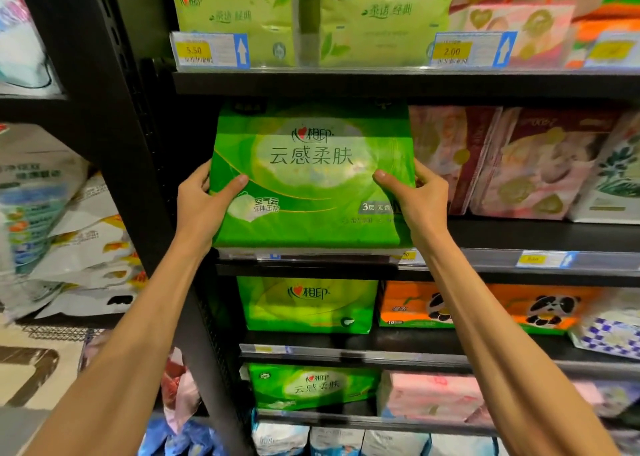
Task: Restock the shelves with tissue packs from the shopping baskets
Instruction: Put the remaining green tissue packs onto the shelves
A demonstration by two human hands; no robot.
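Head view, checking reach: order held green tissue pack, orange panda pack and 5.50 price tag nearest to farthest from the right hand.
1. green tissue pack, gripped by right hand.
2. orange panda pack, shelf below.
3. 5.50 price tag, upper left.

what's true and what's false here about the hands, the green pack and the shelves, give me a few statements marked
1. The left hand and right hand both grip the green tissue pack at its sides. True.
2. The green tissue pack is at the shelf's right end. False: it is at the left end, beside the black upright.
3. Orange panda packs sit one shelf lower. True.
4. The upper left price tag reads 2.00. False: it reads 5.50.
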